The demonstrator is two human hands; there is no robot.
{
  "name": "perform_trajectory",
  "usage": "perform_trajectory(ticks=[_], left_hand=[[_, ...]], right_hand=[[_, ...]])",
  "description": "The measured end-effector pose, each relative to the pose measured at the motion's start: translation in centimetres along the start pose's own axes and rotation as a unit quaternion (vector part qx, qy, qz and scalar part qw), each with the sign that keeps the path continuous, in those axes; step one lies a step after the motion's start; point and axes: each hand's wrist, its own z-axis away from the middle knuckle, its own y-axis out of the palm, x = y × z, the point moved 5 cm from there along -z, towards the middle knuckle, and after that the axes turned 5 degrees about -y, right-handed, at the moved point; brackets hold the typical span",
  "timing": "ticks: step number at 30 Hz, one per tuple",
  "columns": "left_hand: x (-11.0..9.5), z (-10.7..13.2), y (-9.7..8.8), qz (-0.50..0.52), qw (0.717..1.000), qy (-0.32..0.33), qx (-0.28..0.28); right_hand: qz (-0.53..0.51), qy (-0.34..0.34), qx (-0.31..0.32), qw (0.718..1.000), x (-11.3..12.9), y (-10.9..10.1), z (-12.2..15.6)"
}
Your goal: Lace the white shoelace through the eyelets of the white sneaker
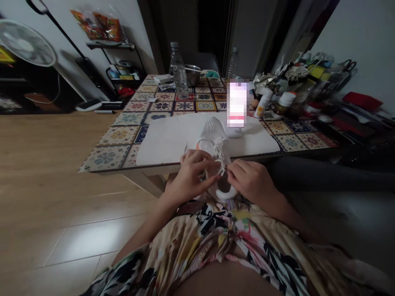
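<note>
A white sneaker [212, 129] lies with its toe over the table's front edge and its heel opening close to my body. White shoelaces [221, 151] run down its front toward the opening. My left hand [197, 172] is at the left of the opening, its fingers curled and its thumb and fingertips at the lace. From the right, my right hand [250, 177] has its fingertips pinched on the shoelace near the top of the tongue. The hands partly hide the shoe's sides.
A white sheet [168, 142] covers the front of the patterned table [119, 135]. Behind the shoe stands a lit phone [237, 105] with a blurred screen. Further back are a plastic bottle [180, 76], a metal pot [193, 76] and, at right, jars [284, 102] and clutter.
</note>
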Motion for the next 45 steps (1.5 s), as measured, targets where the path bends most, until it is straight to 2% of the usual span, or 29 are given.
perform_trajectory(ticks=[5, 13, 16, 18, 21, 22, 23, 24, 25, 27, 29, 31, 34, 38, 45], left_hand=[[0.1, 0.1, 0.0, 0.013, 1.0, 0.002, 0.001], [0.0, 0.3, 0.0, 0.011, 1.0, 0.004, 0.002], [0.1, 0.3, 0.0, 0.023, 1.0, -0.009, -0.005], [0.1, 0.3, 0.1, 0.025, 1.0, -0.015, -0.004], [0.1, 0.4, 0.1, 0.026, 1.0, -0.017, -0.007], [0.1, 0.4, 0.1, 0.026, 0.999, -0.018, -0.011], [0.0, 0.4, 0.1, 0.028, 0.999, -0.02, -0.015], [0.0, 0.4, 0.1, 0.032, 0.999, -0.02, -0.02], [-0.1, 0.3, 0.2, 0.037, 0.999, -0.018, -0.023], [-0.2, 0.2, 0.3, 0.052, 0.998, -0.009, -0.025], [-0.4, 0.0, 0.5, 0.07, 0.997, -0.001, -0.021], [-0.5, -0.1, 0.8, 0.087, 0.996, -0.006, -0.008], [-0.5, -0.3, 1.4, 0.097, 0.995, -0.024, 0.009], [-0.6, -0.2, 1.7, 0.1, 0.994, -0.039, -0.005], [-0.2, -0.3, 1.9, 0.121, 0.991, -0.057, -0.013]], right_hand=[[-0.039, -0.005, -0.025, 0.999, 0.1, -0.2, -0.1], [-0.058, 0.003, -0.029, 0.998, 0.1, 0.3, -0.3], [-0.189, 0.007, -0.048, 0.981, 0.0, -0.8, -0.5], [-0.354, -0.034, -0.023, 0.934, 0.3, -1.9, -0.4], [-0.564, -0.153, 0.082, 0.807, 1.4, -3.5, 0.2], [-0.601, -0.163, 0.097, 0.776, 1.3, -3.7, 0.4], [-0.623, -0.142, 0.087, 0.765, 0.9, -3.6, 0.5], [-0.627, -0.095, 0.059, 0.771, 0.1, -3.2, 0.4], [-0.611, -0.034, 0.02, 0.79, -0.9, -2.4, 0.3], [-0.527, 0.076, -0.057, 0.845, -2.6, -0.8, 0.2], [-0.428, 0.101, -0.074, 0.895, -3.1, 0.6, 0.0], [-0.369, 0.07, -0.066, 0.924, -2.7, 1.6, -0.3], [-0.338, 0.035, -0.091, 0.936, -2.2, 1.8, -0.3], [-0.326, 0.039, -0.132, 0.935, -2.0, 1.8, -0.2], [-0.332, 0.054, -0.122, 0.934, -1.8, 2.6, -0.1]])
